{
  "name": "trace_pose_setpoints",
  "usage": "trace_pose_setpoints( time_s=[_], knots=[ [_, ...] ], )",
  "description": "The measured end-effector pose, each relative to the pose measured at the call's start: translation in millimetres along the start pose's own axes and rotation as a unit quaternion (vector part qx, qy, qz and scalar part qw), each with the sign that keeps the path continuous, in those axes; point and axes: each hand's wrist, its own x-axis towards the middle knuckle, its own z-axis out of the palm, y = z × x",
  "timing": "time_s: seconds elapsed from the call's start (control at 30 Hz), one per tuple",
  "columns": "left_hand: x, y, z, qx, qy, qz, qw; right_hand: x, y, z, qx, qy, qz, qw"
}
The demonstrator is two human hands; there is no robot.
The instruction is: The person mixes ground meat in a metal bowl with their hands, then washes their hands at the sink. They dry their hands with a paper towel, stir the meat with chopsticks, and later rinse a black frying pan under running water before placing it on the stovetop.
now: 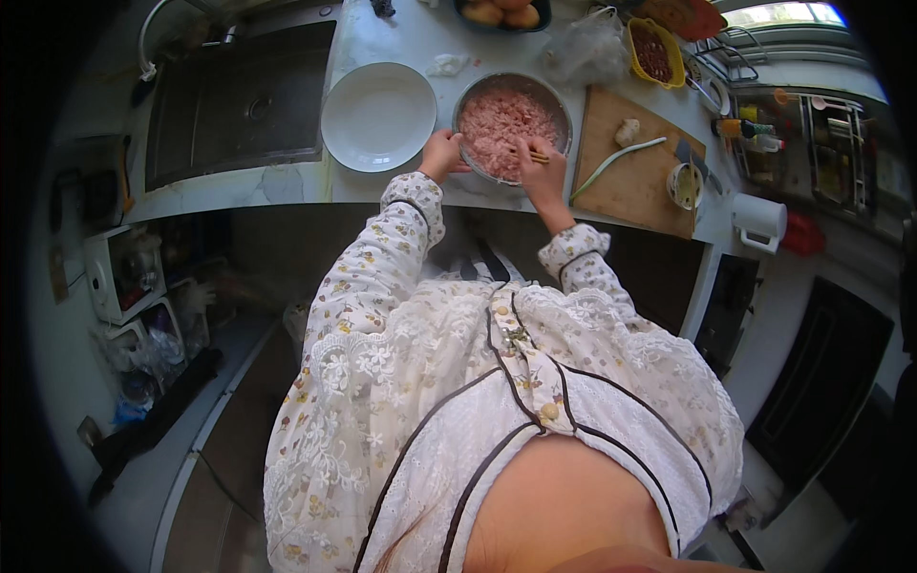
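A round metal bowl (567, 114) of pink minced meat (505, 118) stands on the counter before me. My left hand (443, 154) grips its left rim, thumb at the edge. In my right hand (541, 172) is a pair of wooden chopsticks (531, 155), their tips in the meat at the bowl's right side. To the left sits a wide white dish (378, 114) with nothing in it. On the right, a wooden cutting board (609, 190) carries a piece of ginger (627, 132), a scallion stalk (617, 159), a knife (698, 165) and a small bowl (684, 188).
A dark sink (236, 107) with a faucet (147, 43) is at far left. Behind the meat are a crumpled tissue (448, 65), a plastic bag (587, 46) and a yellow basket (670, 80) of reddish pieces. A white pitcher (759, 216) stands right of the board.
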Motion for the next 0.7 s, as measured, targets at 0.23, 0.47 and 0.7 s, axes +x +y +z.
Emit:
trace_pose_setpoints(
  time_s=[0.23, 0.47, 0.7],
  knots=[
    [-2, -1, 3, -0.006, -0.006, -0.006, 1.0, 23, 9, -38, -0.06, 0.016, 0.024, 0.998],
    [0, -3, -1, -0.03, -0.035, -0.006, 0.999, 49, 7, -10, -0.019, 0.008, 0.033, 0.999],
    [-1, -1, -3, -0.007, -0.024, -0.017, 1.0, 4, -3, 2, -0.032, -0.015, -0.016, 0.999]
  ],
)
